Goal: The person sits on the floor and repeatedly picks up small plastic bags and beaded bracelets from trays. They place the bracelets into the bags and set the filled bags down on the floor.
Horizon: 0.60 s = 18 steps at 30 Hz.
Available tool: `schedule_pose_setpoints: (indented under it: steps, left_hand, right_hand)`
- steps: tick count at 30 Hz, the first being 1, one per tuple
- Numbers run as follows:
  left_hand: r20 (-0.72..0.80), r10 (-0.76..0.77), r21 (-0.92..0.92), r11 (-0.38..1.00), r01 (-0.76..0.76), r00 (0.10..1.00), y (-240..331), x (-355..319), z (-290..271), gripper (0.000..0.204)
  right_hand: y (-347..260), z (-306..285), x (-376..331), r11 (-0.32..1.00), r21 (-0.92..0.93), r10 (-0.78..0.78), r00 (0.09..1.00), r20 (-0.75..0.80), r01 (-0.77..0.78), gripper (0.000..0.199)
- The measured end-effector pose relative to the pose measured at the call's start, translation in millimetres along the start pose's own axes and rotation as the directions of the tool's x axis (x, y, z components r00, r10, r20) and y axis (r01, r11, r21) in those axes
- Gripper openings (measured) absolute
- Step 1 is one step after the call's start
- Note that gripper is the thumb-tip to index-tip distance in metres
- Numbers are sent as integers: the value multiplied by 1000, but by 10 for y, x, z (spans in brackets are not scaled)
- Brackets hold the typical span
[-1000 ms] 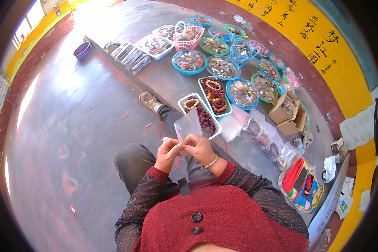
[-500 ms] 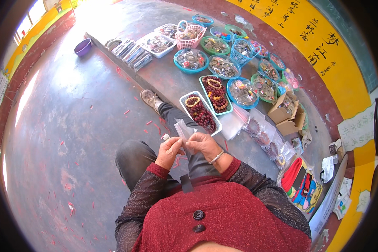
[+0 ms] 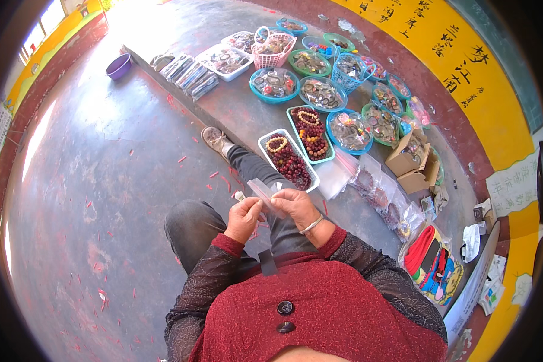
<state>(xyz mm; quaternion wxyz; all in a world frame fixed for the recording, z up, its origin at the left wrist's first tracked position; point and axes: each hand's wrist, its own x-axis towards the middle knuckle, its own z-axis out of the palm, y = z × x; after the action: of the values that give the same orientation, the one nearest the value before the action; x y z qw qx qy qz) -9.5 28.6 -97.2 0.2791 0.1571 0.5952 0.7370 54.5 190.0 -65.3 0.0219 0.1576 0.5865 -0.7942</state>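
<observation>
The supporting surface is a grey concrete floor (image 3: 102, 181) with a raised concrete ledge (image 3: 235, 108) running diagonally across it, and small red scraps (image 3: 214, 175) are scattered over the lower level. Resting directly on the ledge are a white tray of dark red beads (image 3: 289, 161), a teal tray of beads (image 3: 311, 133), several round blue and green baskets (image 3: 274, 84) of small items, a pink handled basket (image 3: 273, 51), clear plastic bags (image 3: 380, 193) and two cardboard boxes (image 3: 413, 163). A purple bowl (image 3: 118, 65) stands on the lower floor near the far end of the ledge.
</observation>
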Motion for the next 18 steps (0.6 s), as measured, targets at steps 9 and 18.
schedule_pose_setpoints:
  steps: [9, 18]
  left_hand:
    - [-24, -51, 0, 999, 51, 998, 55, -12, 10, 14]
    - [59, -54, -131, 990, 61, 997, 7, -5, -5, 18]
  right_hand:
    - [-55, 64, -4, 783, -507, -425, 905, -14, 360, 10]
    - [-216, 201, -101, 653, -645, -453, 887, 88, 398, 13]
